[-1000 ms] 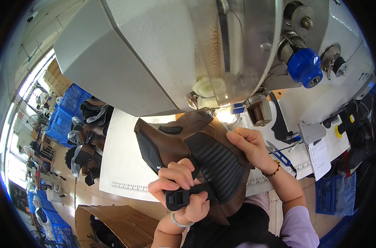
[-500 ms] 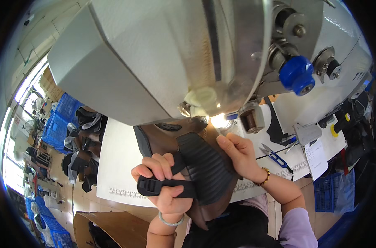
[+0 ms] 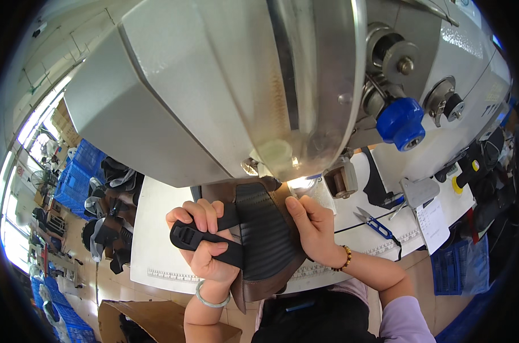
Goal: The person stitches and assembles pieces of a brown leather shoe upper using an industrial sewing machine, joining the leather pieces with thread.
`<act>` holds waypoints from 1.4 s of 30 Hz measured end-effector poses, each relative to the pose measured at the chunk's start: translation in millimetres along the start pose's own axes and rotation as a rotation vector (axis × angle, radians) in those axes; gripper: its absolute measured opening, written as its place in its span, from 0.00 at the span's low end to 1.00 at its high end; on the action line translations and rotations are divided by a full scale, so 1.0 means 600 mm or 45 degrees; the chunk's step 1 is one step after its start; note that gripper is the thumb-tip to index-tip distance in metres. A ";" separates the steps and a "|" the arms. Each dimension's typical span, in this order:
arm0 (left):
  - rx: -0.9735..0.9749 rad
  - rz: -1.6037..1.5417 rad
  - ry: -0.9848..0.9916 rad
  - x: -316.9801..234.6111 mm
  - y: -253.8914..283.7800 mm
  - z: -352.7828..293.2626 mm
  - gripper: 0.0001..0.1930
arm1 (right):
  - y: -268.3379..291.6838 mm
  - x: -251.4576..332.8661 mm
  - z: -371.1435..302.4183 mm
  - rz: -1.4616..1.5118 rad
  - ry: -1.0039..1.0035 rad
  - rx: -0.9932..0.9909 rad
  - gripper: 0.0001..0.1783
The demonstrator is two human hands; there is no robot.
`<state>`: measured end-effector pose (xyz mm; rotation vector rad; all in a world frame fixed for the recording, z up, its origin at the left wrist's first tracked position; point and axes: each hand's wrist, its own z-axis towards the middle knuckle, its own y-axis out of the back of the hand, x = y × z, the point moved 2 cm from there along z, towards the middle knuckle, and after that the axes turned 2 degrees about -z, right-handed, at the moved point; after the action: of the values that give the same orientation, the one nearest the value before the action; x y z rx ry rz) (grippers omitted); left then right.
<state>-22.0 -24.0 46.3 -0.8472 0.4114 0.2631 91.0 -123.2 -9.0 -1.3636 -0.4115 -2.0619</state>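
Observation:
A brown leather-like piece (image 3: 259, 290) with a black ribbed panel (image 3: 265, 228) hangs over the near edge of the worktable, its far end under the sewing machine head (image 3: 213, 97). My left hand (image 3: 205, 237) is closed around a black strap with a plastic buckle (image 3: 188, 234), which joins the panel's left side. On the other side, my right hand (image 3: 313, 228) pinches the brown piece's right edge between thumb and fingers, just below the lit sewing area. The needle is hidden behind the machine head.
Blue-handled thread snips (image 3: 378, 226) lie right of my right hand on the white table (image 3: 151, 228) with its printed ruler. A cardboard box (image 3: 156, 320) stands below left. Blue crates (image 3: 79, 183) and a pile of dark pieces (image 3: 111, 234) are at the left; another blue crate (image 3: 451, 266) sits at right.
Both hands and the brown piece have shifted left in the picture. The ribbed panel has turned more upright, with its far end closer under the machine head. Both hands keep their hold.

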 end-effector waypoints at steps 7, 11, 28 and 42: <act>0.061 0.042 0.034 0.000 -0.007 0.017 0.27 | -0.004 -0.006 -0.002 -0.005 -0.026 -0.096 0.12; 0.040 0.046 0.061 0.009 0.000 0.031 0.26 | 0.006 0.013 0.004 -0.207 0.081 -0.049 0.12; -0.164 0.001 0.259 0.014 0.025 0.058 0.22 | 0.026 0.015 0.020 -0.358 0.186 0.146 0.13; -0.340 0.088 0.543 0.028 0.044 0.097 0.13 | 0.009 0.018 0.017 -0.444 0.189 0.030 0.11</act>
<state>-2.9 38.5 55.5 -1.1567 0.8172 0.2023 98.9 -124.7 4.8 -1.1790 -0.6439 -2.4129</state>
